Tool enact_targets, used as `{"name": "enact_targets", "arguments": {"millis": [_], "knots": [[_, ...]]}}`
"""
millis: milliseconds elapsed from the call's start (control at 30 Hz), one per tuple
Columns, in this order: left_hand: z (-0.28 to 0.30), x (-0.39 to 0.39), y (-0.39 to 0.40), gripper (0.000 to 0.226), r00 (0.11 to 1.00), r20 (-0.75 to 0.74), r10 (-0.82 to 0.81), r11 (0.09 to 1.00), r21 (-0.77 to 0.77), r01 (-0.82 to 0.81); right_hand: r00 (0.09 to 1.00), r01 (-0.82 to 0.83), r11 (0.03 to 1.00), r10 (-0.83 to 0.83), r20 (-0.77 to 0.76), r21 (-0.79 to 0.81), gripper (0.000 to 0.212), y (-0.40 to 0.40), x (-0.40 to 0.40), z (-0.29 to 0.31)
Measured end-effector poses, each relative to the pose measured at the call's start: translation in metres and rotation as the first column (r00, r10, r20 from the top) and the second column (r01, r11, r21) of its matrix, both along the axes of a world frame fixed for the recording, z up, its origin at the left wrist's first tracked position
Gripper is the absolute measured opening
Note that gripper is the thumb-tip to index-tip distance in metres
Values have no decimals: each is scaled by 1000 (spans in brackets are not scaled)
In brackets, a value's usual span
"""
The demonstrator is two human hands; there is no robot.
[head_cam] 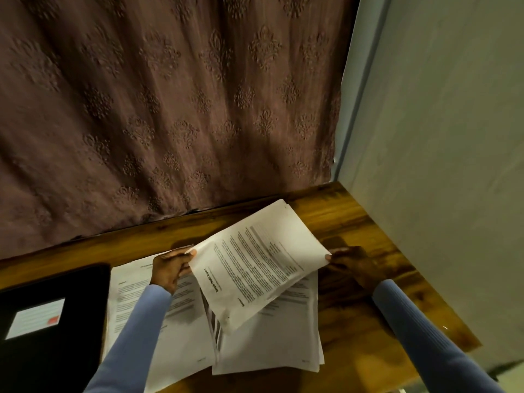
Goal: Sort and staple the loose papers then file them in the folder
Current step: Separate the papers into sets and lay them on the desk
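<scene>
Hanging across the back, a mauve patterned curtain (170, 109) fills most of the view, with a pale wall (442, 137) on the right. Below them runs a wooden table (354, 222), glossy grain. A black folder (42, 358) lies at its left end, a white label (37, 316) with a red mark on its cover. Just right of the folder, two stacks of printed papers lie flat on the table: a left stack (136, 313) and a right stack (269, 344), edges touching or overlapping in the middle. Above the right stack, a few sheets (255, 268) are held up off the table, tilted, text sideways to the camera. Left hand (170, 268) pinches their left edge, thumb on top, other fingers curled underneath. Right hand (351, 262) pinches the right edge, thumb tip on the paper; the rest of its fingers are too dark to tell. Both arms are in light blue sleeves (425, 330).
</scene>
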State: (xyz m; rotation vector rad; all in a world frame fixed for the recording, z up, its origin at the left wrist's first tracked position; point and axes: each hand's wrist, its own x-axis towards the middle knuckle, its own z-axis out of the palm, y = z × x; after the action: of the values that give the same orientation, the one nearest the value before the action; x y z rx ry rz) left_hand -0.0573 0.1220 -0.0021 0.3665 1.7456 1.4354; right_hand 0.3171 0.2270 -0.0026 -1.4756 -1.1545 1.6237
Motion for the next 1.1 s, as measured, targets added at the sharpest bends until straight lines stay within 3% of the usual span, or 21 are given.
{"name": "enact_targets", "arguments": {"millis": [133,300,367,467,567,800,967,1100], "knots": [[-2,1,-4,29,999,30,-18,1000,9,18,999,47,999,-47,-11,2,10,-4,1,-1],[0,12,-11,36,996,91,-3,997,80,-4,985,169,980,-171,-11,-109,11,-6,-1,-3],[3,20,-18,37,994,105,-30,995,93,20,974,219,966,-224,-20,-136,13,-7,0,-1],[6,43,-37,20,989,107,-97,993,76,90,972,226,957,-235,-30,-180,14,-13,6,0],[6,68,-61,23,967,172,-186,982,58,179,967,232,949,-249,-57,-214,12,-20,12,-2],[10,94,-96,29,957,153,-244,968,-23,251,965,251,952,-261,-31,-175,11,-37,10,9],[12,101,-107,37,931,167,-325,941,-40,336,950,293,940,-307,-62,-173,26,-45,1,17],[11,101,-109,37,915,151,-375,922,-45,385,955,298,941,-294,45,-161,12,-45,-2,13]]}}
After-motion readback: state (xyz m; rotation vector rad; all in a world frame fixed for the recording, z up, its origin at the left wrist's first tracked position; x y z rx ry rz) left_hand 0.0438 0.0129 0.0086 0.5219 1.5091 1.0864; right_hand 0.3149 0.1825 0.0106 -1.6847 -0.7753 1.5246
